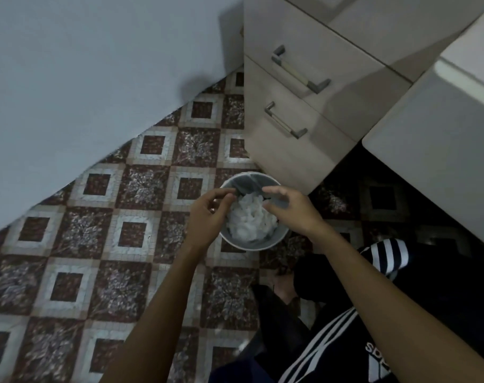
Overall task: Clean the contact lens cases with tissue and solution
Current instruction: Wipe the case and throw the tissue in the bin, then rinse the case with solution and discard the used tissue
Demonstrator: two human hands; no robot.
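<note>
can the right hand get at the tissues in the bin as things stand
Probably yes. The right hand hovers over the open-topped bin, with the crumpled tissues piled high just beneath its fingers. The left hand sits at the opposite rim, not between.

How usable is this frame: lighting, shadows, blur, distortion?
Head view: dim, bluish light; the space beside the drawer unit is lost in shadow; wide-angle bending tilts the wall and cabinet edges; the left hand and right hand over the bin are slightly motion-blurred; the tissue reads pale, detail soft.

Crumpled white tissue [249, 218] heaped inside the small round bin [251, 246] on the floor.
</note>
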